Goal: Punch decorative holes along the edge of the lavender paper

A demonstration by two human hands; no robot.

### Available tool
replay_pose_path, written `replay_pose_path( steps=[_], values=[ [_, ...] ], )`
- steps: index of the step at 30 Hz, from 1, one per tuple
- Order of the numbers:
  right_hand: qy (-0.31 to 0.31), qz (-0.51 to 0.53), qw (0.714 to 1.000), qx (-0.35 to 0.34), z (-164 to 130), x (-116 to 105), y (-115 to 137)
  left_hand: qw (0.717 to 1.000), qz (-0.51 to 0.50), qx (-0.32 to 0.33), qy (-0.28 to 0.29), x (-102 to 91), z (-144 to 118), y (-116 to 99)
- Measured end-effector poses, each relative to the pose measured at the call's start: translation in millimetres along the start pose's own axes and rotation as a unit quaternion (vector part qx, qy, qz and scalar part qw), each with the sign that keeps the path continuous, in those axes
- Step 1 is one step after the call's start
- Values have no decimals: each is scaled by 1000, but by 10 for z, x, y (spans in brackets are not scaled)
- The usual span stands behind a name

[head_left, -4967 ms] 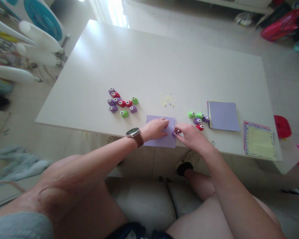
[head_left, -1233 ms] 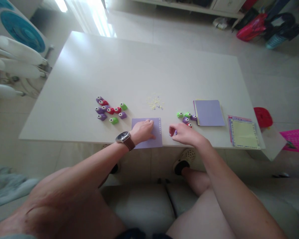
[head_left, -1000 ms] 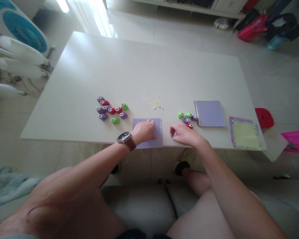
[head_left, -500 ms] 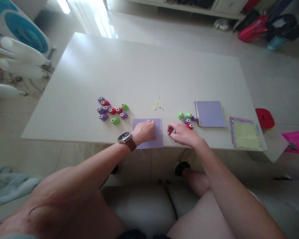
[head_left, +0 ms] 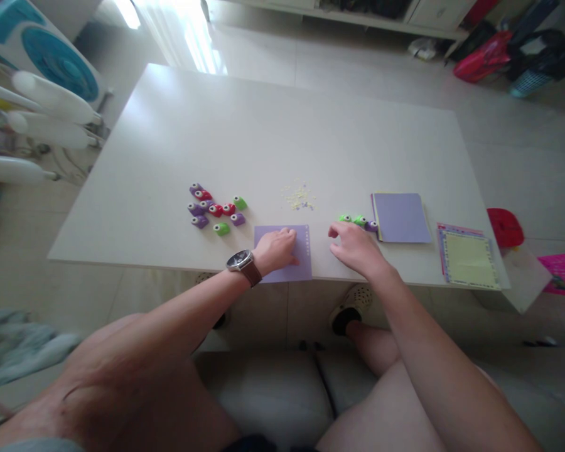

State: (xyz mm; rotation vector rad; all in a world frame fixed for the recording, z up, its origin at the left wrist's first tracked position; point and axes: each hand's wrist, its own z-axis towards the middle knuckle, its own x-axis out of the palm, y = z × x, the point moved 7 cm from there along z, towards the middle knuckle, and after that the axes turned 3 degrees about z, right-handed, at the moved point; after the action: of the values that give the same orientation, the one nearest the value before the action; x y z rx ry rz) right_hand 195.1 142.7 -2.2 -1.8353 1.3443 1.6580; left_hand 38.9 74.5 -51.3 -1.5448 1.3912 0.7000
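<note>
A purple sheet of paper [head_left: 304, 267] lies at the table's near edge, with a row of small punched holes down its right side. My left hand [head_left: 276, 248], a watch on its wrist, presses on this sheet with its fingers bent and thumb apart. To the right, my right hand [head_left: 351, 248] hovers by a small group of craft punches with eye-like buttons. Its thumb and forefinger are parted and nothing shows between them. A green punch [head_left: 359, 220] and a purple punch [head_left: 371, 226] peek out beyond it; others there are hidden by the hand.
Several red, green and purple punches, one a green punch [head_left: 221, 229], sit left of the sheet. Paper bits [head_left: 300, 198] are scattered beyond it. A stack of purple paper [head_left: 402, 217] and a pile of bordered sheets [head_left: 469, 258] lie on the right of the white table [head_left: 273, 138].
My right hand has moved right, away from the sheet and over the right-hand punches, covering some of them. My left hand stays on the sheet. The whole view has shifted slightly.
</note>
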Motion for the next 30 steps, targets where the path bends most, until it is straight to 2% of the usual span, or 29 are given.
replay_pose_path(
  steps=[3, 7, 11, 17, 24, 30],
  values=[
    [13, -49, 999, 19, -11, -22, -104, 1000, -1, -1, 2, -12, -7, -2],
    [55, -36, 997, 45, -36, -12, -196, 1000, 1, 9, 7, -51, -20, -37],
    [79, -22, 995, 61, -81, 10, -217, 1000, -2, 13, 8, -80, -14, -90],
    [135, -54, 987, 70, -153, 147, -198, 1000, -8, 14, -21, -95, 28, -182],
    [100, -47, 991, 76, -169, 11, -58, 997, -50, 21, -56, -191, 11, -234],
    [-1, 104, 995, -10, -174, -96, 129, 977, -162, 73, -114, -367, -78, -231]
  ],
)
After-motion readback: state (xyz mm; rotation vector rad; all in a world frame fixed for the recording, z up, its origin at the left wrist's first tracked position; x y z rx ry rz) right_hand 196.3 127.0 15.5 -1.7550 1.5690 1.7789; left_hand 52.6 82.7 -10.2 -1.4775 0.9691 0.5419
